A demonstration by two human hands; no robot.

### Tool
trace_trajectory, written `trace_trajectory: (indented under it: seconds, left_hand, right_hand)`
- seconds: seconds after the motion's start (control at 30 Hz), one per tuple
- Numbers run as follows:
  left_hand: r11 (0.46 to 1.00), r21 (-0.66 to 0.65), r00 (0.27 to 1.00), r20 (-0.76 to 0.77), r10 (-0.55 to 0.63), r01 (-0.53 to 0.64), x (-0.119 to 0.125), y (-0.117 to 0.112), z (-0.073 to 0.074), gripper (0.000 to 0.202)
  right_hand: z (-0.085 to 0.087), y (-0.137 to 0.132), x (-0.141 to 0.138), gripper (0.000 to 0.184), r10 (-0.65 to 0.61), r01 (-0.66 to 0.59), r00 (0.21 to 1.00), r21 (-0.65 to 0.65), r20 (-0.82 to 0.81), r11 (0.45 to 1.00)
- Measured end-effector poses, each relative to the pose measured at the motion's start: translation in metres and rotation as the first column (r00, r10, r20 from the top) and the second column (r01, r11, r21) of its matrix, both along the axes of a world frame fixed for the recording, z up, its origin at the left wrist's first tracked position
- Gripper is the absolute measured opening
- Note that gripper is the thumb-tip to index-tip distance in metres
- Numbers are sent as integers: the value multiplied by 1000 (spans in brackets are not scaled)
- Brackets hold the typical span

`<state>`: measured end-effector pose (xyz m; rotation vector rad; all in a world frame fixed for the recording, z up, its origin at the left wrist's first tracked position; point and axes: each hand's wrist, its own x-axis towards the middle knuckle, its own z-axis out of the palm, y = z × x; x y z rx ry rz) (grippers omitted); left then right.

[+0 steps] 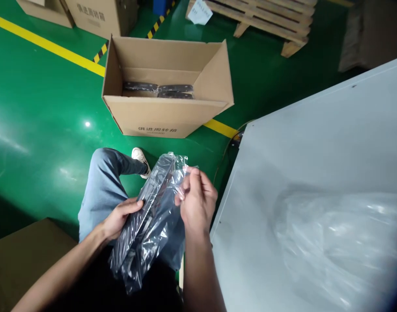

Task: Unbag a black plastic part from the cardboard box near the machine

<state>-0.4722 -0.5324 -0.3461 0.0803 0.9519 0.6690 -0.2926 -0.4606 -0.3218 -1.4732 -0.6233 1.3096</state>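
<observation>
The left hand [120, 219] steadies the bagged dark part [146, 225] over the lap; the right hand [196, 199] pinches the bag's mouth, best kept taut.

1. A factory or warehouse packing floor: glossy green painted floor [38, 112] marked with yellow lines [48, 45].
2. Pale wooden pallet [266, 19] and printed brown cardboard cartons [167, 117] stand on it.
3. A grey metal worktop [315, 143] fills the right side.

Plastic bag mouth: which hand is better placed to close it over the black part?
Probably the right hand: its fingertips already pinch the plastic bag at its open top edge. The left hand grips the side, supporting the black part.
</observation>
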Motion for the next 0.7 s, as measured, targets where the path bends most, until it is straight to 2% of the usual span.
trace_trajectory:
  seconds: [0.1, 0.17, 0.23, 0.3, 0.37, 0.6, 0.7]
  left_hand:
    - [972, 236, 999, -47, -3, 14, 5, 12, 1, 54]
    - [905, 421, 986, -167, 9, 63, 12, 19, 6, 60]
    - [856, 503, 953, -300, 40, 122, 19, 24, 11, 60]
    - [872, 468, 940, -339, 27, 144, 24, 26, 16, 51]
    - [909, 390, 960, -278, -34, 146, 25, 26, 20, 48]
    - [981, 112, 988, -22, -154, 156, 20, 22, 32, 67]
    - [982, 148, 987, -129, -100, 119, 16, 27, 31, 63]
  right_hand:
    - [12, -7, -1, 44, -36, 36, 999, 10, 0, 999]
    - [19, -10, -1, 42, -16, 16, 1000, 30, 26, 999]
    - [24, -13, 0, 43, -5, 0, 995, 53, 98, 999]
    - [26, -12, 4, 45, -34, 20, 981, 75, 190, 997]
    - [26, -10, 9, 46, -72, 54, 971, 84, 229, 995]
    - [27, -3, 16, 44, 12, -15, 995, 38, 99, 999]
    - [27, -2, 21, 41, 62, -76, 981, 70, 182, 995]
